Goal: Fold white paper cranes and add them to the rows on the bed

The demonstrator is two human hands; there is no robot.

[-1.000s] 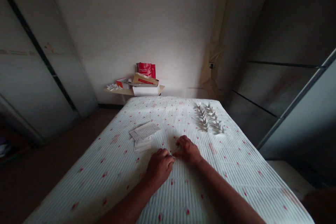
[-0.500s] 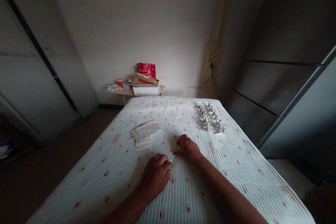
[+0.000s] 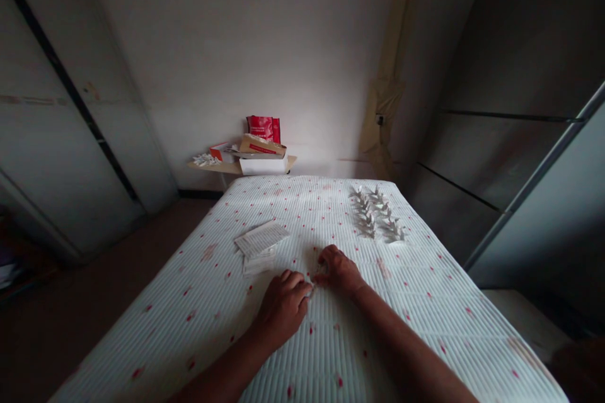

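My left hand [image 3: 282, 303] rests low over the quilted bedspread, fingers curled and thumb pinched on one end of a small piece of folded paper. Just ahead and to the right, my right hand [image 3: 340, 271] is closed around the other part of this folded paper [image 3: 322, 268]. Most of the paper is hidden by my fingers, so its exact shape cannot be made out. Beyond my left hand lie loose printed paper sheets [image 3: 262, 237], one overlapping another. Several folded paper cranes [image 3: 367, 221] stand in two rows toward the far right of the bed.
The bed [image 3: 198, 302] has a white ribbed cover with red spots. Past its far end, a small shelf [image 3: 222, 167] holds a white box [image 3: 263, 166], a red bag [image 3: 263, 128] and white paper pieces [image 3: 206, 159]. Cabinets [image 3: 491, 157] flank the right side.
My left fingertips have shifted slightly up and right, closer to my right hand. The strip of paper between the hands now shows less. The cranes and sheets have stayed put.
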